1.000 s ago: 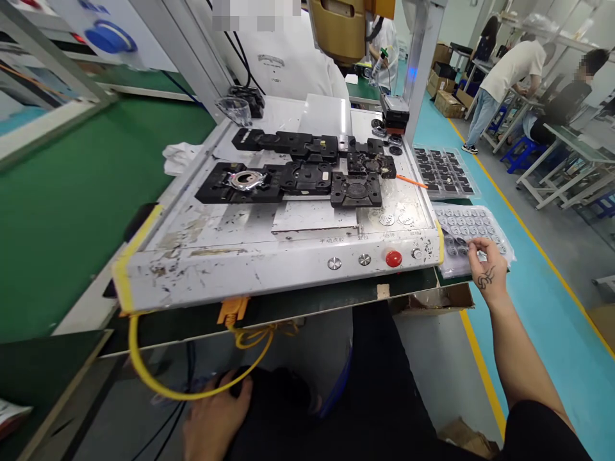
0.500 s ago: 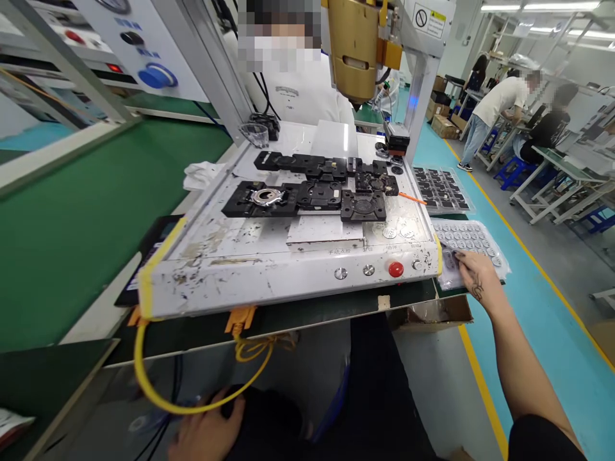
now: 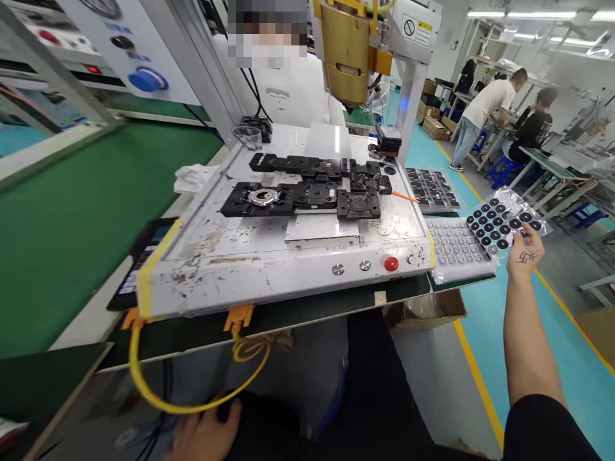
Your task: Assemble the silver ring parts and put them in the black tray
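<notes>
My right hand [image 3: 526,253] pinches the edge of a clear plastic tray [image 3: 513,200] with rows of black round discs. The tray is held tilted, off to the right of the bench. Just left of it lies another clear tray [image 3: 439,272] with round, pale shapes in rows. Low in the view, my left hand [image 3: 206,430] rests by my leg, its thumb apart from the fingers and nothing in it. On the machine's white bed sit black fixtures [image 3: 314,195]; one carries a silver ring-shaped case [image 3: 263,197].
A gold dispensing head [image 3: 346,57] hangs above the bed. Push buttons, one a red button [image 3: 391,263], line its front. A tray of black parts [image 3: 430,189] lies at the right. A yellow cable [image 3: 192,408] loops below. A person [image 3: 283,83] faces me across the machine.
My right hand has lifted the tray of black discs up and to the right, off the tray of pale round shapes. My left hand stays by my leg. The view has shifted slightly.
</notes>
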The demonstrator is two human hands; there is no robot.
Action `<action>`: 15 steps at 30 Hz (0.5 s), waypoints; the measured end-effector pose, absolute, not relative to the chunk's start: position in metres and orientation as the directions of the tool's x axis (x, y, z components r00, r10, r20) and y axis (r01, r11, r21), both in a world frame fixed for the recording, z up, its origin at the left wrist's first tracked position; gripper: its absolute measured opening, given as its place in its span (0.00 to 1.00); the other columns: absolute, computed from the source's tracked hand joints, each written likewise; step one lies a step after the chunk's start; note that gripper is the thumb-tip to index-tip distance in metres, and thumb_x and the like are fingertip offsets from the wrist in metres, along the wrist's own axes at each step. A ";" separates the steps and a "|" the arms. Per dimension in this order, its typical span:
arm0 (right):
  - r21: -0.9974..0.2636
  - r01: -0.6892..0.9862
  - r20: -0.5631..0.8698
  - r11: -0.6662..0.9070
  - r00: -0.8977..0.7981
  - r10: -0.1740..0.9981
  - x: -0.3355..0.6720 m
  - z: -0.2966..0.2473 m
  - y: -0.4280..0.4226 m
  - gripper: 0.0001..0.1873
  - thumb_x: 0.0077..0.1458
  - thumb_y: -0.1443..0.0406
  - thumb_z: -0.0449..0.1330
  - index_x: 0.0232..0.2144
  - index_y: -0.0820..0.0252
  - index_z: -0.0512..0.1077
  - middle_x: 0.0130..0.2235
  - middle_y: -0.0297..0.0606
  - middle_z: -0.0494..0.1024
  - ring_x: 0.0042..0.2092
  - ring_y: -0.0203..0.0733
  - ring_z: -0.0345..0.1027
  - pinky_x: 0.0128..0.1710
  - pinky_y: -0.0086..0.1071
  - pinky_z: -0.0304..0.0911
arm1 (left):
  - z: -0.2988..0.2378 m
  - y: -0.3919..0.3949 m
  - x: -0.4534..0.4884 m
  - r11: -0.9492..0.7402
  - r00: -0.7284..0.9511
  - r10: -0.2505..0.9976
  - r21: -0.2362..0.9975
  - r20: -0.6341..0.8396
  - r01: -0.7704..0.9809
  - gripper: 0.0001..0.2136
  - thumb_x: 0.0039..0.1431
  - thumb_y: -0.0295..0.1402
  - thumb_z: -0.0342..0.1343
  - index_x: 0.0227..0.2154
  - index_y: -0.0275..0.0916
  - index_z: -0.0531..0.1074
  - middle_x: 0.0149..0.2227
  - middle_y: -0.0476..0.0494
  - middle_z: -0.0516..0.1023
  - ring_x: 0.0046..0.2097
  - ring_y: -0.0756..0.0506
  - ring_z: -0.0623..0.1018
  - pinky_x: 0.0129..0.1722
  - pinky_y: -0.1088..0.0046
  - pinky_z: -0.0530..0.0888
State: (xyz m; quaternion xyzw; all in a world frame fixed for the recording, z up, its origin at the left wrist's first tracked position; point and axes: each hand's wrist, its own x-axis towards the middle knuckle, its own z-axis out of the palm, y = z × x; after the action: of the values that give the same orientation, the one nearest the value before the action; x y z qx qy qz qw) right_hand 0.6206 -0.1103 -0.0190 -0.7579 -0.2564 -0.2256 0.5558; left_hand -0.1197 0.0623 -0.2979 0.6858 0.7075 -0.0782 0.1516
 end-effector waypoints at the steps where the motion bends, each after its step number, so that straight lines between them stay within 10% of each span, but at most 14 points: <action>1: -0.742 0.622 0.624 -0.248 0.777 0.082 0.632 -0.017 -0.111 0.29 0.69 0.54 0.60 0.60 0.73 0.75 0.46 0.54 0.81 0.47 0.58 0.79 0.53 0.54 0.75 | -0.299 0.063 -0.120 0.041 -0.011 0.946 0.088 -0.324 0.995 0.35 0.71 0.47 0.35 0.64 0.27 0.74 0.70 0.21 0.70 0.74 0.27 0.67 0.68 0.46 0.69; 15: -0.787 0.590 0.601 -0.181 0.799 -0.007 0.680 -0.010 -0.111 0.11 0.68 0.62 0.69 0.47 0.64 0.80 0.44 0.39 0.83 0.43 0.44 0.80 0.47 0.43 0.79 | -0.290 0.063 -0.099 0.101 -0.072 0.927 0.058 -0.369 0.993 0.32 0.72 0.45 0.34 0.67 0.34 0.71 0.72 0.21 0.65 0.71 0.20 0.66 0.61 0.36 0.69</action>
State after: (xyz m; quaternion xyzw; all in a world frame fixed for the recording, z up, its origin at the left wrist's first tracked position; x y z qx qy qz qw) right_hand 0.6799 -0.1107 -0.0096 -0.7281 -0.2002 -0.2456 0.6079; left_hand -0.0991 0.0625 -0.2899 0.6623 0.7247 -0.1050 0.1584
